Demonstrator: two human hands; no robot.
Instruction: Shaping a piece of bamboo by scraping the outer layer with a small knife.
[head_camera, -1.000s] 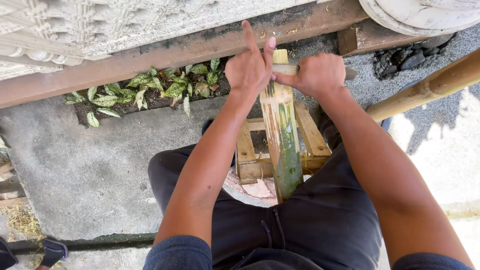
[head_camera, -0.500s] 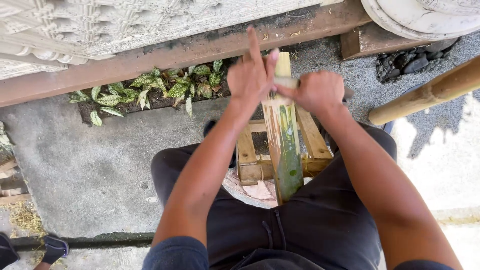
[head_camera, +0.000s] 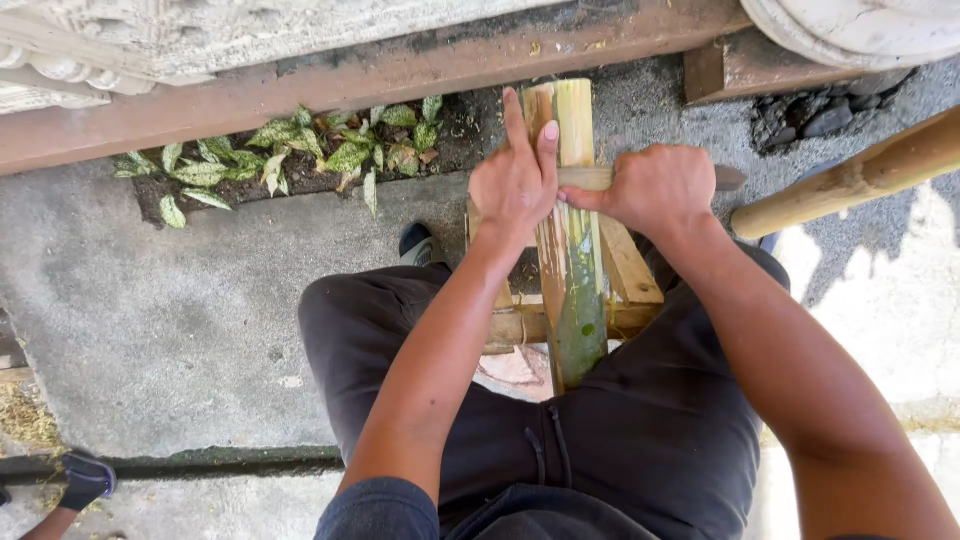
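A split length of green and yellow bamboo (head_camera: 577, 300) lies lengthwise over a small wooden frame (head_camera: 625, 270) between my knees. My right hand (head_camera: 655, 188) is shut on the pale handle of a knife (head_camera: 728, 178), whose dark blade tip pokes out to the right; the blade crosses the bamboo. My left hand (head_camera: 515, 182) rests against the bamboo's left side, with two fingers stretched up along it and the thumb near the knife handle. I sit in dark trousers.
A reddish wooden beam (head_camera: 300, 85) runs across the top, with a strip of green-and-white leafy plants (head_camera: 290, 155) below it. A thick bamboo pole (head_camera: 850, 180) slants in at right. Dark stones (head_camera: 815, 115) lie top right. Grey concrete ground (head_camera: 150, 310) spreads left.
Both hands have shifted slightly toward me along the bamboo, and the knife handle now shows more plainly across it. My left fingers stay stretched up.
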